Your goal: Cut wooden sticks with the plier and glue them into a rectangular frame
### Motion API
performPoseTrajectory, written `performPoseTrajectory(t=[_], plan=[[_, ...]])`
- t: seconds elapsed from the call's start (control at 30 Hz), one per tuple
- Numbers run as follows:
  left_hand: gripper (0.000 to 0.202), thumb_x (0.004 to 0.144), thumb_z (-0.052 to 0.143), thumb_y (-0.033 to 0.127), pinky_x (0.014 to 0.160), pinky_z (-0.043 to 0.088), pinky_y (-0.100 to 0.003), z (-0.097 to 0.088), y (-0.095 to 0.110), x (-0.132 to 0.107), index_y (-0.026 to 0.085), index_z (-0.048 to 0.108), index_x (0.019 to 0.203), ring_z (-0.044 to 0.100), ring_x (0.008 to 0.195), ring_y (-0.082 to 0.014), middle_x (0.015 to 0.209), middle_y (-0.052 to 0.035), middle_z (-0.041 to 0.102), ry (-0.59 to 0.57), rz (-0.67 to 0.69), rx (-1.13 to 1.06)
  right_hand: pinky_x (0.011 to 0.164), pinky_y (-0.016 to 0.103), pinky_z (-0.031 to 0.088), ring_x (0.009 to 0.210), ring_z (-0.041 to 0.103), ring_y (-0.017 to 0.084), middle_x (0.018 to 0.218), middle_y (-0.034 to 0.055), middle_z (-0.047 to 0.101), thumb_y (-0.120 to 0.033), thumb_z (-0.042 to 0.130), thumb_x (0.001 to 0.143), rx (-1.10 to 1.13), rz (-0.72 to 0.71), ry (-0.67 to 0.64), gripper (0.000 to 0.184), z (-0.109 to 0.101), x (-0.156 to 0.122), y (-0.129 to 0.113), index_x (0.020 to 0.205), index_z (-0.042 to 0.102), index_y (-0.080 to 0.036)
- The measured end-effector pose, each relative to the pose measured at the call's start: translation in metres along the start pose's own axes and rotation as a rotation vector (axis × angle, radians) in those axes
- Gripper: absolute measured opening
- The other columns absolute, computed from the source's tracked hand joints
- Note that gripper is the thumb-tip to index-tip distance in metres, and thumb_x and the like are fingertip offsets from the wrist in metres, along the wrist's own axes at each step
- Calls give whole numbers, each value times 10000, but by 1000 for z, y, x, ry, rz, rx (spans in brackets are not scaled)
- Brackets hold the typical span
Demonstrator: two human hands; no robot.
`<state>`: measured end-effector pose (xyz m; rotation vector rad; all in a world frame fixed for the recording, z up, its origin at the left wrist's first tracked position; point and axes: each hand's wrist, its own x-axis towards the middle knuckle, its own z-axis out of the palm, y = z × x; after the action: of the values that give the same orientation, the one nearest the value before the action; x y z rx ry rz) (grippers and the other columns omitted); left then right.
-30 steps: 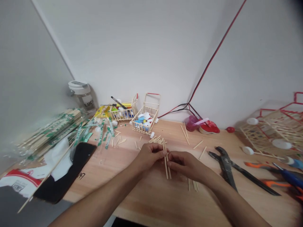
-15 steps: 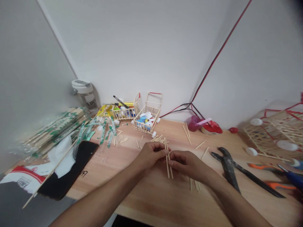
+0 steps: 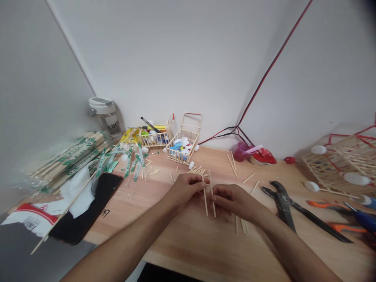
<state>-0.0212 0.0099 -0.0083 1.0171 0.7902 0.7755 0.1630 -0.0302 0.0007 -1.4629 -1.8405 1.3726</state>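
The left hand (image 3: 186,191) and right hand (image 3: 232,200) pinch two thin wooden sticks (image 3: 205,199) between their fingertips, close together above the middle of the tabletop (image 3: 182,250). The sticks stand side by side, slightly apart, and the grip appears meant to keep them steady and aligned. Exact finger contact is partly hidden. Loose sticks (image 3: 241,226) lie just beside the right hand; a small stick cage (image 3: 179,154) holding bottle caps (image 3: 182,143) stands farther back.
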Motion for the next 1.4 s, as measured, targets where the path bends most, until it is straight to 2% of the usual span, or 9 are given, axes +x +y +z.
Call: performPoseTrajectory(t=[0.33,0.53,0.77,0.93,1.23,1.4], plan=[[287,651,659,138,563,443,-223,2,1,1,96,641,934,561,585,-94,726,-16,621,14,-9,-5,521,247,364,562,505,130,630,9,585,-373,523,831,-95,22,4,235,-2,-3,-6,686,567,-194],[261,742,642,272,513,443,-221,1,3,-1,103,623,941,530,556,-94,661,9,564,2,29,5,537,239,373,590,510,129,649,6,574,-359,517,832,-125,19,-11,229,-2,-2,-6,704,578,-179],[344,686,726,353,575,464,-239,1,0,-2,89,638,889,568,570,-100,714,-31,631,-39,44,-19,535,228,379,596,508,121,665,-3,572,-390,514,849,-77,-5,-1,251,-1,-2,-4,751,597,-175],[377,656,762,346,592,465,-238,0,-1,-2,90,654,911,592,596,-109,717,-32,640,-34,18,-77,529,236,385,583,522,125,674,8,610,-415,505,863,-52,-10,-13,273,0,-3,-8,765,610,-182],[315,672,750,312,614,460,-229,0,-1,-1,88,672,880,599,600,-105,691,-36,658,-33,4,-62,569,237,394,611,522,123,682,-2,588,-365,502,873,-54,-47,-20,239,-1,-3,-6,760,604,-181],[310,635,769,256,608,461,-227,1,-1,-1,91,677,880,590,584,-100,677,-33,659,-23,-29,-109,574,231,391,616,521,121,687,-6,584,-366,507,871,-58,-49,-26,229,0,-3,-7,774,608,-183]])
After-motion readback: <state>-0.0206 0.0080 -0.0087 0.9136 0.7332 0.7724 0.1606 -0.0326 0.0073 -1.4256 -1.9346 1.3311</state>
